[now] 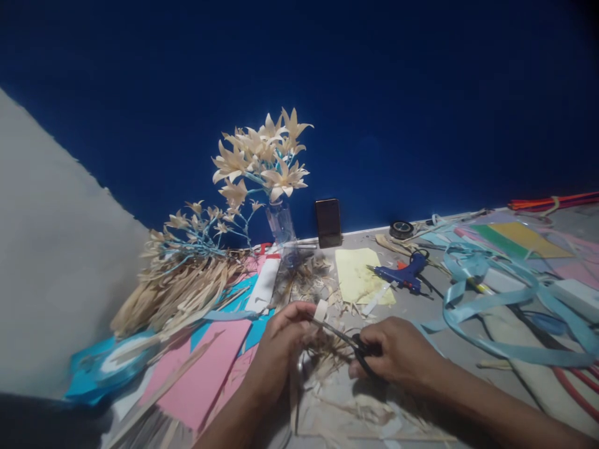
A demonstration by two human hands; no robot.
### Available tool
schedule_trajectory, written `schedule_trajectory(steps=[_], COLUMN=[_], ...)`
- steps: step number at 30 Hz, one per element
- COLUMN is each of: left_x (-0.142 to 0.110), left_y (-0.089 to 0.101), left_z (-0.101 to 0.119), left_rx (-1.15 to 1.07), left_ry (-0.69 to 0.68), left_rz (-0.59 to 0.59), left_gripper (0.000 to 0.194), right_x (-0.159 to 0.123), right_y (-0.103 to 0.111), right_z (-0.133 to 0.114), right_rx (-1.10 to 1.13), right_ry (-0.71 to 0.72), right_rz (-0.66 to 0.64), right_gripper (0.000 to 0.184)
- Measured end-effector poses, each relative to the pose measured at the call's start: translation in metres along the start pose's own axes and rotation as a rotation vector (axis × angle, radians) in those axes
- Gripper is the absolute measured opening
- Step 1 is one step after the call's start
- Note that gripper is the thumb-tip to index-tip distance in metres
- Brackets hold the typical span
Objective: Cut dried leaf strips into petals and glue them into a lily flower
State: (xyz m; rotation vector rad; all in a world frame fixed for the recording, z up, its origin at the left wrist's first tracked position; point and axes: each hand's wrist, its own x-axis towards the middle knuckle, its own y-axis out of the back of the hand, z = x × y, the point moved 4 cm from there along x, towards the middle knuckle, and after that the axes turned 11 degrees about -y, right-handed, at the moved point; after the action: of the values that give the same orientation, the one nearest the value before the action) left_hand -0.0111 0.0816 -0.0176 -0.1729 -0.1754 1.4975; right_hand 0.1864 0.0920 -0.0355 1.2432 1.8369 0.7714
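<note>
My right hand grips a pair of scissors with black handles, the blades pointing up and left. My left hand is closed on a pale strip of dried husk, pinched between thumb and fingers. The scissor tips meet the strip right at my left fingertips; whether the blades are closed on it is hard to make out. A longer strip hangs below the left hand. Husk scraps lie scattered on the surface beneath both hands.
Pale husk flowers stand in a clear bottle by the blue wall. A phone leans there. A blue glue gun rests beside yellow paper. Light-blue ribbon loops at right; pink paper and dried husks lie left.
</note>
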Motion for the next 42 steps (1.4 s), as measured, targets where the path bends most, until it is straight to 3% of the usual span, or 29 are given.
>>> schedule_trajectory(steps=[13, 17, 19, 21, 24, 29, 34, 42], left_x=[0.002, 0.006, 0.007, 0.007, 0.003, -0.004, -0.006, -0.007], left_y=[0.003, 0.015, 0.018, 0.015, 0.005, -0.008, -0.010, -0.010], left_z=[-0.003, -0.004, -0.006, -0.008, -0.008, -0.010, -0.012, -0.010], left_rx=[0.259, 0.132, -0.037, -0.196, -0.312, -0.364, -0.368, -0.355], left_ry=[-0.040, -0.101, -0.058, 0.005, 0.063, 0.068, 0.067, 0.055], left_rz=[0.053, 0.239, 0.324, 0.334, 0.304, 0.232, 0.223, 0.229], left_gripper=[0.017, 0.018, 0.024, 0.030, 0.036, 0.033, 0.033, 0.032], right_x=[-0.004, -0.001, 0.001, 0.001, -0.003, -0.017, -0.023, -0.019], right_y=[-0.003, 0.000, 0.006, 0.007, -0.002, -0.028, -0.032, -0.031], right_z=[0.000, 0.004, 0.004, 0.004, -0.003, -0.015, -0.020, -0.018], right_rx=[-0.238, -0.299, -0.211, 0.016, 0.432, 0.905, 0.991, 0.851], right_ry=[0.081, 0.052, 0.015, -0.005, 0.021, -0.056, 0.011, -0.005], right_rz=[0.012, 0.036, 0.078, 0.044, -0.162, -0.514, -0.625, -0.576], right_gripper=[0.030, 0.025, 0.027, 0.025, 0.024, 0.046, 0.046, 0.024])
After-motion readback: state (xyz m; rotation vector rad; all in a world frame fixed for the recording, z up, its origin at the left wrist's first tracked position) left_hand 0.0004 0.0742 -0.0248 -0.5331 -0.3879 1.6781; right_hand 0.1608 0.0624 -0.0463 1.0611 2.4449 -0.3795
